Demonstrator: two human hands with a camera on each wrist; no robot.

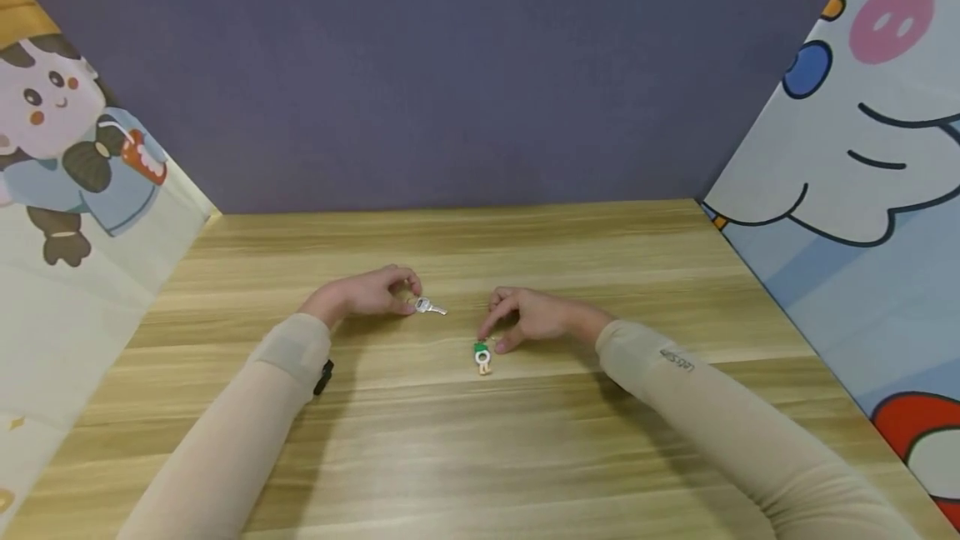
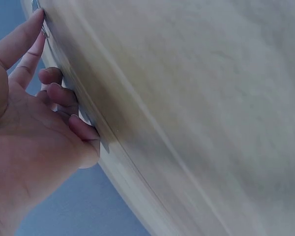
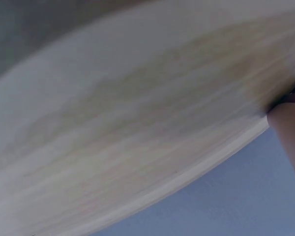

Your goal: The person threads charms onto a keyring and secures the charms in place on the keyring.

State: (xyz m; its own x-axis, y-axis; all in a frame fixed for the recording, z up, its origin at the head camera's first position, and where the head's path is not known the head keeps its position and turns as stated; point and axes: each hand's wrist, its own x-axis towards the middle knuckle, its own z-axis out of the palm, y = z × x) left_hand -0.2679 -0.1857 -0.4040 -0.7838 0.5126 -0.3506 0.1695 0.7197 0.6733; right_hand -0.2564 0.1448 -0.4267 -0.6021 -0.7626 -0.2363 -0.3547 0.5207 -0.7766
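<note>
A small silver key (image 1: 431, 307) lies by the thumb and index fingertips of my left hand (image 1: 372, 290), which pinch at its head while the shaft points right. In the left wrist view, the thumb and index fingertips of that hand (image 2: 34, 103) reach a bit of metal at the top edge. My right hand (image 1: 534, 317) is bent over a small figure charm (image 1: 482, 358) with a green top, a white ring-shaped middle and tan legs. Its index fingertip is right at the charm's top, the thumb beside it; I cannot tell whether they grip it.
Both hands are low over a wood-grain table (image 1: 450, 457). A dark grey-purple panel (image 1: 450, 73) rises behind the far edge. Cartoon-printed walls stand on the left (image 1: 97, 215) and right (image 1: 795, 165). A black strap end (image 1: 323, 377) sticks out by the left cuff.
</note>
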